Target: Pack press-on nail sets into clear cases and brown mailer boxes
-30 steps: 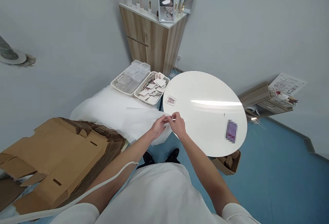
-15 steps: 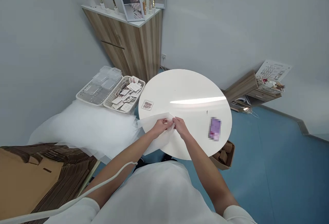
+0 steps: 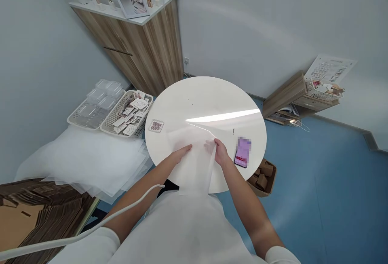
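A thin, see-through white sheet [image 3: 194,163] spreads over the near part of the round white table [image 3: 206,94] and reaches to my front. My right hand [image 3: 221,151] pinches its right edge, the thumb in front and the other fingers showing faintly through it from behind. My left hand [image 3: 181,153] lies against the sheet's left part with fingers stretched out and together. Beyond the sheet, at the table's left, is a small clear case [image 3: 156,125] holding rows of press-on nails or similar small pieces. Right of my right hand lies a phone [image 3: 242,153], its screen blurred.
To the left are a stack of similar white sheets [image 3: 81,155], a basket of cards [image 3: 142,128], a tray of clear boxes [image 3: 87,112] and flattened cardboard [image 3: 21,223]. An open carton [image 3: 268,187] stands low at right. A wooden cabinet [image 3: 130,49] stands behind.
My hands have moved apart; the left one no longer pinches the sheet and has straightened out. The sheet is spread wider across the table. The whole view has shifted somewhat.
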The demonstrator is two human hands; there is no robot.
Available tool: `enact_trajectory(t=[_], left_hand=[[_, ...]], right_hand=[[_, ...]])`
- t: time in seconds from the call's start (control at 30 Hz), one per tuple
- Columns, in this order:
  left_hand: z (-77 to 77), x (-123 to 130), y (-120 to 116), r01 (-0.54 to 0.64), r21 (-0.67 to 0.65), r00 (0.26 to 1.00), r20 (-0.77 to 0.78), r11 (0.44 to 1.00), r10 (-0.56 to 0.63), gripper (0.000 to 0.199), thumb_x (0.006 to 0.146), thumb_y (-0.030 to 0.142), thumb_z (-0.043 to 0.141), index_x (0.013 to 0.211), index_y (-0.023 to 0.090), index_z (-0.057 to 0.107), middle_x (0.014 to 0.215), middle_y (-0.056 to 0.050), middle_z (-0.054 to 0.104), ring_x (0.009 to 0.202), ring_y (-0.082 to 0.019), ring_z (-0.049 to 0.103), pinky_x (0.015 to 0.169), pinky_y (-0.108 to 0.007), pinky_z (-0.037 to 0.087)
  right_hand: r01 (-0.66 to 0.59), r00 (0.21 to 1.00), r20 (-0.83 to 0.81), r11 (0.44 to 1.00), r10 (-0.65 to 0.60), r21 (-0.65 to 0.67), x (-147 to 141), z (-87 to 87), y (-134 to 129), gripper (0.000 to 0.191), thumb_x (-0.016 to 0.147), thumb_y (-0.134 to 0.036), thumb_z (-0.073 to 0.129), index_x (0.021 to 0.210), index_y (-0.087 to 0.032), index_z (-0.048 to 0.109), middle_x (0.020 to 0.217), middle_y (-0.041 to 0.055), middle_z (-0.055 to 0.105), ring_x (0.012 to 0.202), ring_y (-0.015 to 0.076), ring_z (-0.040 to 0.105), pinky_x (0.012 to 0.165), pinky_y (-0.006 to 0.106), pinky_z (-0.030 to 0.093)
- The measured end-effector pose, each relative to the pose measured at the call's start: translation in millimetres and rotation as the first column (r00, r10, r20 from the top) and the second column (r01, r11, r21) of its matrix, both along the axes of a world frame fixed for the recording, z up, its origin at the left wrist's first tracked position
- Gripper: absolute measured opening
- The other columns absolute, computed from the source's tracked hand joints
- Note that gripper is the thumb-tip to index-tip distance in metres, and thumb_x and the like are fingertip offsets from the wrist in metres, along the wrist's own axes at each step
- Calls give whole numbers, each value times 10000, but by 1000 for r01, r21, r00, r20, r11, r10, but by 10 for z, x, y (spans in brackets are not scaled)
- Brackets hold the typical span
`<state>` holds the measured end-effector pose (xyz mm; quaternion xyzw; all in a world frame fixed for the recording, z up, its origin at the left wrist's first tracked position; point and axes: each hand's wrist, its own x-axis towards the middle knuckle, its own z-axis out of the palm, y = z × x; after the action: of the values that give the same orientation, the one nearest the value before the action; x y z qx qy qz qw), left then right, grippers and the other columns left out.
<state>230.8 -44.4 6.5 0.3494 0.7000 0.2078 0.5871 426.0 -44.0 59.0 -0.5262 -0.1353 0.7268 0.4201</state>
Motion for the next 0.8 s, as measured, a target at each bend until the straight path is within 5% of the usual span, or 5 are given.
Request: enact_trajectory(t=[0.13,0.33,0.57,0.7,0.8], left_hand=[[-62,-101,66,-48,3,992,-118,999,48,440,624,423,652,948,140,562,808,-74,655,742,-202,625,661,-290,462],[-101,-182,177,-9,179,989,-144,984,35,605,679,307,617,1212,154,375,859,-46,635,576,-126,619,584,-247,454],[-103,-204,384,322,274,909,-358,906,-215,562,727,315,569,1233,167,372,939,-68,628,815,-184,610,687,-283,464],[-70,-237,228,508,448,788,-586,736,-188,703,740,331,560,1331,140,230,1310,-162,404,1174,-258,422,910,-380,379],[-86,-326,-19,794,405,570,-754,453,-327,635,743,334,552,1313,194,311,1390,-120,313,1290,-275,246,1007,-428,258]], right_hand=[[-31,871,489,999,36,-18,144,-216,-53,341,696,-414,502,947,-185,526,905,67,605,753,198,603,629,311,473],[-298,365,931,949,11,106,-5,-393,-316,623,733,-351,471,1293,-170,269,1302,138,370,1144,244,426,919,384,378],[-785,-169,964,563,205,-257,-259,-546,-837,710,725,-343,538,1348,-208,227,1454,79,154,1332,250,106,1035,427,167],[-708,-279,909,573,308,-412,-360,-607,-929,741,754,-415,500,1373,-198,155,1466,86,77,1342,249,37,1035,467,102],[-643,-286,896,626,339,-442,-430,-610,-889,741,772,-429,477,1379,-181,132,1465,99,61,1343,244,21,1037,469,79]])
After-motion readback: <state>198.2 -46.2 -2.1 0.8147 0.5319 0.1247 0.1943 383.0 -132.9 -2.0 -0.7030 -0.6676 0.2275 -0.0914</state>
